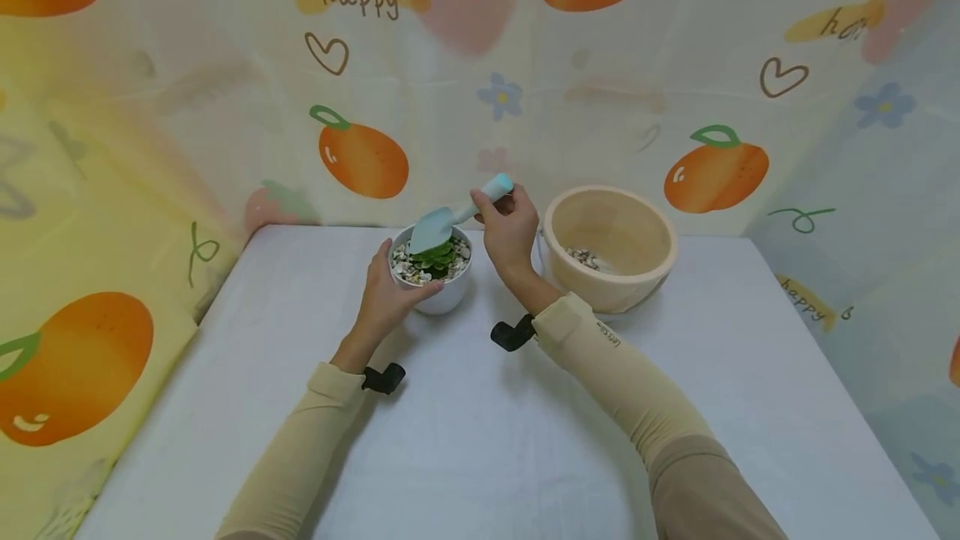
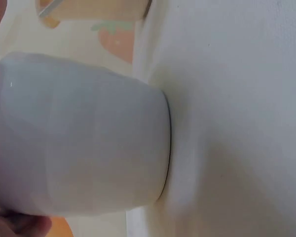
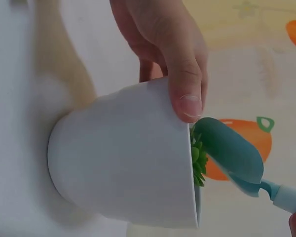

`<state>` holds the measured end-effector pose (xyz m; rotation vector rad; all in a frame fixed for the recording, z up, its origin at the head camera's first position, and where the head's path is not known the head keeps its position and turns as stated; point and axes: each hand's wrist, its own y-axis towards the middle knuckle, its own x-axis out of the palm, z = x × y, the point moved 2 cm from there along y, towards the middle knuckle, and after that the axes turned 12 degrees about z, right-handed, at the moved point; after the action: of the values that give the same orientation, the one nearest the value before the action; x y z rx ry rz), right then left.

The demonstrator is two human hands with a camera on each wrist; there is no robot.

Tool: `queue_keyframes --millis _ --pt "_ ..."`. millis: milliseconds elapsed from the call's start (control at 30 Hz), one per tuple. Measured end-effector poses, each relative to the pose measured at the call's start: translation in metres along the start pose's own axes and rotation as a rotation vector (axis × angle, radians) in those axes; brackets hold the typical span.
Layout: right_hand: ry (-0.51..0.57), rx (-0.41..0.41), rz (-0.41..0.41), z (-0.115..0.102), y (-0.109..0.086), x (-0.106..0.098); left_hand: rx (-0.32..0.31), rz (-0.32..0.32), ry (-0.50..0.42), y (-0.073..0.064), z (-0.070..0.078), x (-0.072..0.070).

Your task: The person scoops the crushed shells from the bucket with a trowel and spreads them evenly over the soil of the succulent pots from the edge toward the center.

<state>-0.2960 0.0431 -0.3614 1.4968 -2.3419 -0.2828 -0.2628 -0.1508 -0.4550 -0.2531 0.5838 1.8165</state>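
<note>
A white pot [image 1: 442, 298] stands on the table with a green succulent [image 1: 438, 258] and pale pebbles [image 1: 408, 267] inside. My left hand [image 1: 386, 294] grips its rim from the left, thumb on the near side. In my right hand [image 1: 512, 233] is the handle of a light blue trowel [image 1: 432, 230], pinched between thumb and fingers. The trowel's blade [image 3: 232, 148] tilts down over the succulent at the pot's mouth. From the left wrist view, only the side of the white pot [image 2: 89, 138] and some fingertips show.
To the right of the right hand stands a large beige bowl [image 1: 611, 286] with a few pebbles [image 1: 583, 258] at its bottom. A white cloth covers the table [image 1: 465, 457]. Behind it hangs a patterned curtain [image 1: 450, 123] with printed oranges.
</note>
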Motion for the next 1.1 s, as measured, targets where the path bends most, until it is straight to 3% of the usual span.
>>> queue_keyframes --millis 167,333,533,700,867,1100 --pt "0.017 0.077 0.024 -0.003 0.007 -0.007 0.021 0.038 0.003 -0.002 0.004 0.003" --pt "0.053 0.154 0.07 -0.009 0.017 -0.014 0.017 0.03 -0.013 -0.001 0.004 0.003" --pt "0.048 0.177 0.11 -0.02 0.029 -0.027 -0.005 0.022 -0.015 0.004 0.0 0.003" --pt "0.109 0.231 0.122 -0.03 0.042 -0.042 -0.026 0.065 -0.006 0.006 0.001 0.005" --pt "0.148 0.266 0.13 -0.039 0.057 -0.06 -0.034 0.103 0.048 0.005 0.005 0.007" --pt "0.219 0.313 0.143 -0.048 0.069 -0.081 -0.03 0.096 0.132 0.004 0.012 0.004"
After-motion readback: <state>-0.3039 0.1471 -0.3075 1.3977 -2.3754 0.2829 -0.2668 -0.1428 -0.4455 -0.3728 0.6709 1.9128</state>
